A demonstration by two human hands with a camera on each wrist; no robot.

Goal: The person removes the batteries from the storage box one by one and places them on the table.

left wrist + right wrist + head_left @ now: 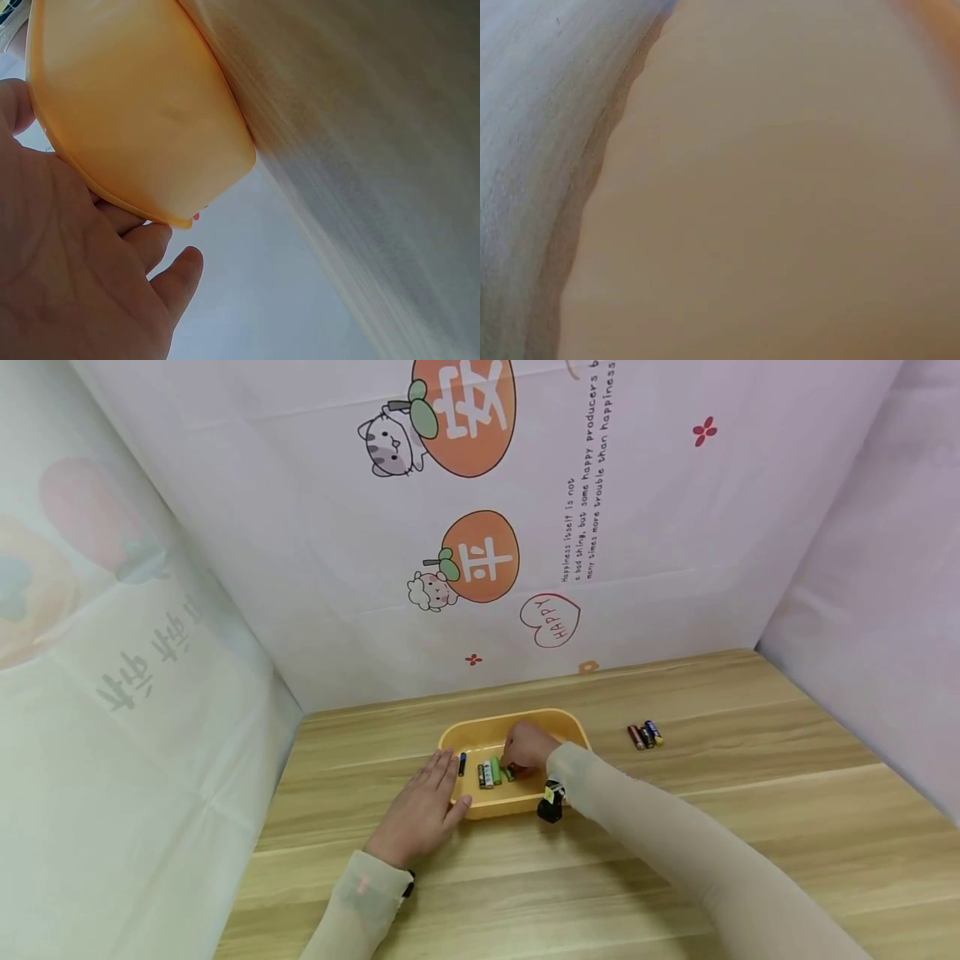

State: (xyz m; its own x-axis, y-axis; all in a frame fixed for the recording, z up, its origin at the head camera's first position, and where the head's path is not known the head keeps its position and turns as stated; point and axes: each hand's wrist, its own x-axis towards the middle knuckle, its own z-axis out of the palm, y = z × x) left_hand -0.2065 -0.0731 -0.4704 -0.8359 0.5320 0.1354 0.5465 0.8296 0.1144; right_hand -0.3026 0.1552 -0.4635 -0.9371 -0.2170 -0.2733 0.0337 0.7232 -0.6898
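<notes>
A yellow-orange plastic basket (pixel 517 807) stands on the table with several batteries inside. My left hand (pixel 420 806) lies along its left end, with fairly straight fingers touching the rim; the left wrist view shows the palm beside the basket's outer wall (pixel 142 112). My right hand (pixel 531 747) reaches into the basket with curled fingers, pinching a small green battery (pixel 509 773). Left of those fingertips, a light green battery (pixel 496 770), a white one (pixel 488 774) and a dark one lie side by side. A blue-and-black battery (pixel 462 764) lies near the left wall.
Several batteries (pixel 646 735) lie together on the wooden table (pixel 750 760), right of the basket. A printed white cloth (pixel 637 527) hangs behind the table, with more cloth at both sides. The basket's wall (pixel 765 187) fills most of the right wrist view.
</notes>
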